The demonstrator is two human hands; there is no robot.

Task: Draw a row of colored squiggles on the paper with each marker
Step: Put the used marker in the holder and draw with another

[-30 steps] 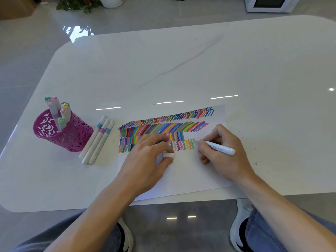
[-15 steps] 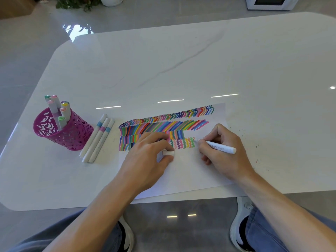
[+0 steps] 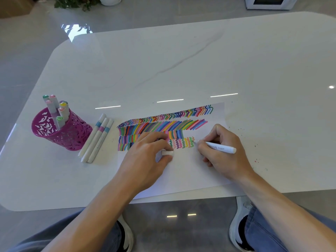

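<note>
where squiggles [image 3: 181,143] end, marker [image 3: 221,147] tip, barrel clamped in right grip [image 3: 226,157]; cap [image 3: 167,153] pinched in left grip [image 3: 143,158]

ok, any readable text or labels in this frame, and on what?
Marker in the right hand: dark print along the barrel, too blurred to read.
Cap ends of markers in the pink cup: small marks, too small to read.
White cap in the left hand: no print visible.
</note>
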